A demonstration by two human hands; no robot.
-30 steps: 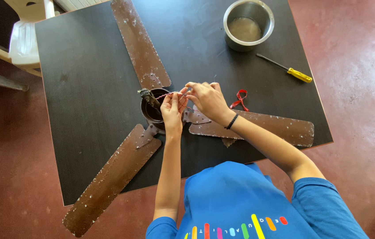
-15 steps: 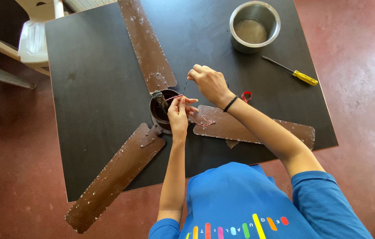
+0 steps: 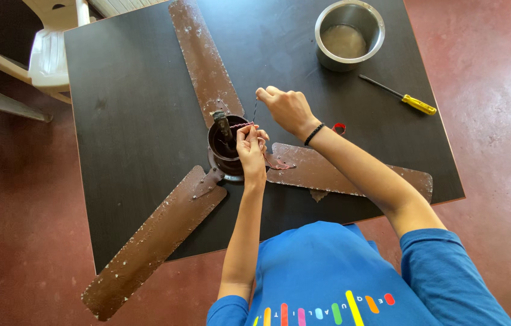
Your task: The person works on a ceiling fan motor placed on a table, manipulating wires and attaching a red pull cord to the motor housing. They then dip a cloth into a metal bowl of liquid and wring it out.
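A brown ceiling fan with three worn blades (image 3: 204, 60) lies flat on a dark table (image 3: 129, 121). Its round motor hub (image 3: 225, 145) sits at the middle with a short stem sticking up. My left hand (image 3: 250, 147) pinches a red wire right at the hub's rim. My right hand (image 3: 285, 108) is raised a little behind the hub and pulls a thin dark wire upward between its fingers. A black band is on that wrist.
A steel pot (image 3: 349, 33) stands at the table's far right. A yellow-handled screwdriver (image 3: 400, 96) lies beside it. A small red object (image 3: 339, 128) shows behind my right forearm. White plastic chairs (image 3: 32, 45) stand at the far left on the red floor.
My right hand has drawn away from the left hand, up and back from the hub, stretching the thin wire. My left hand has stayed at the hub.
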